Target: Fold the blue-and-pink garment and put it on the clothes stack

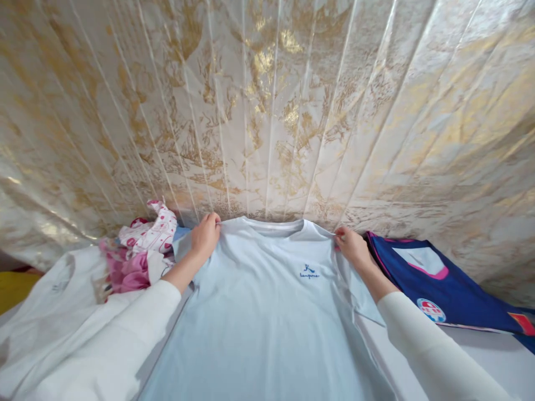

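Observation:
A pale blue T-shirt (267, 312) is spread out in front of me, its neckline at the far end and a small dark blue logo on the chest. My left hand (205, 236) pinches the shirt at its left shoulder. At the right shoulder, the fingers of my right hand (351, 245) are closed on the fabric. Between the two hands the collar is drawn fairly straight. The sleeves hang outward below each hand, partly behind my wrists. The shirt's lower hem lies beyond the bottom of the view.
Left of the shirt lie a heap of pink and white patterned clothes (152, 231) and a white garment (62, 289). Folded navy clothing (418, 273) with pink trim lies at the right on the white surface (480, 356). A gold-patterned curtain (267, 111) rises behind.

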